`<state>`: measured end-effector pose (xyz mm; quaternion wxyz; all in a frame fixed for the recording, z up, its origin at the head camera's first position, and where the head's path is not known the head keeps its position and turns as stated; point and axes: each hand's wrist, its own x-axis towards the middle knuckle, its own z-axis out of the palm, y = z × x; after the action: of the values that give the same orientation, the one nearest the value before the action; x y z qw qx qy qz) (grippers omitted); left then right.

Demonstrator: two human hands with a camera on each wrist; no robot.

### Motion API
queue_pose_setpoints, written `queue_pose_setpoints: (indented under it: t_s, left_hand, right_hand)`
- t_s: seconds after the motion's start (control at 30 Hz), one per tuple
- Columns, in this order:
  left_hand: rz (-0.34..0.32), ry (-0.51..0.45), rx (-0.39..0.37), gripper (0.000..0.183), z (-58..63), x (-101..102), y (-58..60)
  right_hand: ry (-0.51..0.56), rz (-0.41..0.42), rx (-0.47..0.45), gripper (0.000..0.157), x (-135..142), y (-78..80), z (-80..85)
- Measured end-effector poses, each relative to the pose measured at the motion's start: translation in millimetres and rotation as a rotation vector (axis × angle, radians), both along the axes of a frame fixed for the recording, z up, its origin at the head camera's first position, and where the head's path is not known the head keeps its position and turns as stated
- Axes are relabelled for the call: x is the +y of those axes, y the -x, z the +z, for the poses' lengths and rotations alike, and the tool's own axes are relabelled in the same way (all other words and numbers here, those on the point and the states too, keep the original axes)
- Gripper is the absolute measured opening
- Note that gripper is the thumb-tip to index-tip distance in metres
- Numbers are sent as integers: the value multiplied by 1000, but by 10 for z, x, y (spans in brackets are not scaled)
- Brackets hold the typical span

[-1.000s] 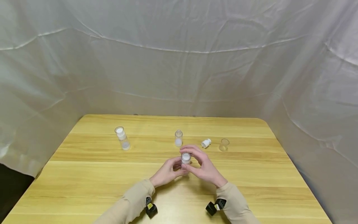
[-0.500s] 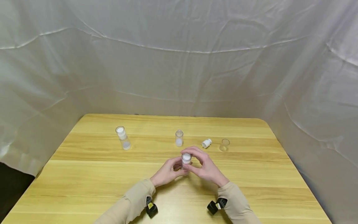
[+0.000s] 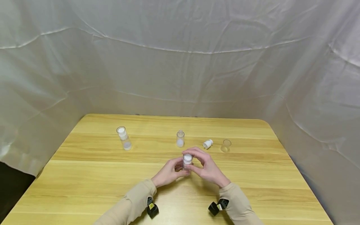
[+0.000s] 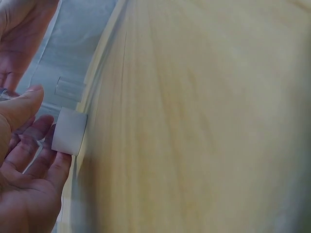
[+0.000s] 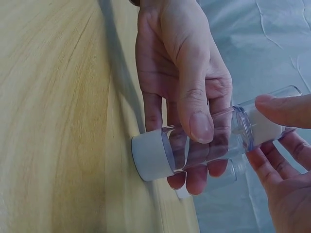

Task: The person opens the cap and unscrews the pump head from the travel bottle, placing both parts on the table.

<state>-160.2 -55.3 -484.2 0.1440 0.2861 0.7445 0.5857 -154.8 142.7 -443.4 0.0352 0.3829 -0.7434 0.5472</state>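
Both hands hold a small clear pump bottle (image 3: 187,158) upright at the middle of the table. It has a white base (image 5: 153,155) and a white pump head under a clear overcap. Low on the bottle, the left hand (image 3: 168,172) grips the clear body between thumb and fingers. The right hand (image 3: 206,168) pinches the top, its thumb (image 5: 284,109) on the clear overcap in the right wrist view. In the left wrist view the bottle's base (image 4: 69,131) shows beside the left fingers, while the overcap is mostly hidden.
Behind the hands stands a clear bottle without its pump (image 3: 180,140). To its right are a white pump head (image 3: 207,144) lying on its side and a loose clear overcap (image 3: 226,146). A capped pump bottle (image 3: 123,138) stands at left. Grey cloth (image 3: 180,72) hangs behind the table.
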Motion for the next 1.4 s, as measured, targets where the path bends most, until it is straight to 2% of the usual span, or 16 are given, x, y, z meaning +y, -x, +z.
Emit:
queue_pose_setpoints:
  t_s: [0.43, 0.9, 1.07, 1.2, 1.33, 1.4]
  left_hand:
    - [2, 8, -5, 45, 0, 5, -5]
    - [6, 5, -21, 45, 6, 5, -4]
    - [11, 3, -19, 44, 12, 2, -5]
    - [6, -4, -21, 45, 11, 1, -2]
    - [-2, -5, -27, 45, 10, 4, 0]
    - [-1, -1, -29, 45, 9, 4, -1]
  right_hand:
    - [1, -5, -13, 44, -6, -8, 0]
    - [45, -35, 18, 44, -44, -39, -27]
    - [134, -28, 48, 44, -43, -32, 65]
    - [239, -58, 84, 46, -23, -39, 132]
    - [367, -126, 89, 49, 40, -62, 150]
    - [392, -201, 96, 50, 97, -60, 139]
